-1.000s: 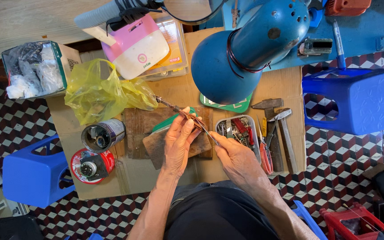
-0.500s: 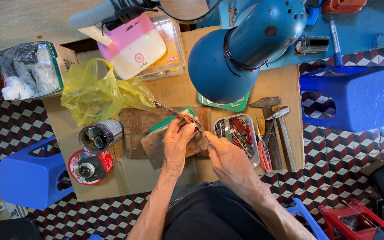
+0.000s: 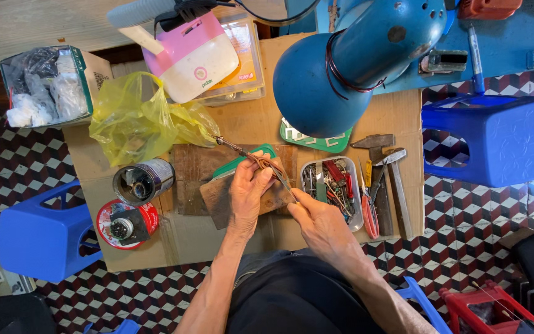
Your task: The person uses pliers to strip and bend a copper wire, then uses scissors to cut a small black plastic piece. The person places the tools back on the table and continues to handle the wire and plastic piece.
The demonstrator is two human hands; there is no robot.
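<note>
My left hand (image 3: 250, 193) rests on a small brown wooden block (image 3: 220, 193) and pinches a thin reddish wire or small part against it. My right hand (image 3: 317, 221) grips a slender metal tool (image 3: 261, 164) that runs up and left across the block; its far tip ends near the yellow plastic bag (image 3: 137, 124). Both hands work over a darker wooden board (image 3: 190, 173) on the cardboard-covered bench. A green plastic piece (image 3: 242, 159) peeks out from under the block.
A big blue lamp head (image 3: 335, 68) hangs over the bench. A clear tray of small parts (image 3: 332, 185), red-handled scissors (image 3: 369, 210) and two hammers (image 3: 390, 179) lie right. A metal can (image 3: 140, 181) and red lid (image 3: 125, 226) sit left. Blue stools (image 3: 38, 238) flank the bench.
The view has shifted slightly. Both hands stay on the block, and the tool keeps its slant with only small movement.
</note>
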